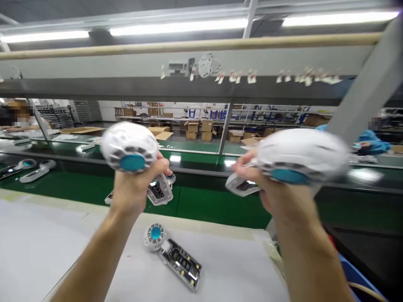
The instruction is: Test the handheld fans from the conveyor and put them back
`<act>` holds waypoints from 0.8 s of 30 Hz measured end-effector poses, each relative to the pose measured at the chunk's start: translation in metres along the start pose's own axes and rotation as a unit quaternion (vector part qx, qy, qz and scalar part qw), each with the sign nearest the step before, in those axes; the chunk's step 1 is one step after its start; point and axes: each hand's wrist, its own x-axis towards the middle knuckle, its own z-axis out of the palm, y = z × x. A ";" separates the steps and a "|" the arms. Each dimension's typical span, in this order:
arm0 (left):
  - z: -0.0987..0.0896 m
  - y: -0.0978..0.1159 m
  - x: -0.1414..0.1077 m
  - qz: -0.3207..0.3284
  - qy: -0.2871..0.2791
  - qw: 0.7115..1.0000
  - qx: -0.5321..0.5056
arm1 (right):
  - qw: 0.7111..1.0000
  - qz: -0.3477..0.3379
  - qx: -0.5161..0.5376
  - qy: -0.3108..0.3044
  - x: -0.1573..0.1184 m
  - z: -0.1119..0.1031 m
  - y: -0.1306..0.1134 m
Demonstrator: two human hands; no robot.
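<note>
- Left hand [135,191] closes around a white round-headed device [129,147] with a teal centre, blurred by motion
- Right hand [283,193] closes around a second white device [302,153], also blurred; the two hands stand well apart
- A third device [171,253], with its circuit board showing, lies on the white table [47,247] below them
- Green conveyor belt [220,209] runs behind the table, with more devices [33,171] on it

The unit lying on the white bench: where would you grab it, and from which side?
Probably by its narrow, clear-cased circuit-board body, with the fingers coming from above and closing across its long sides. It lies flat on the white bench, and those straight edges look easier to hold than the round white head.
</note>
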 end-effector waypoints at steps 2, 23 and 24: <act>0.005 -0.028 0.013 -0.089 -0.023 0.996 0.004 | 0.987 0.131 0.082 -0.047 0.017 0.010 0.014; 0.030 -0.225 0.051 -0.391 -0.164 0.898 0.116 | 0.917 0.363 -0.156 -0.062 0.034 -0.004 0.170; 0.026 -0.233 0.050 -0.388 -0.158 0.894 0.158 | 0.910 0.361 -0.196 -0.066 0.031 -0.004 0.180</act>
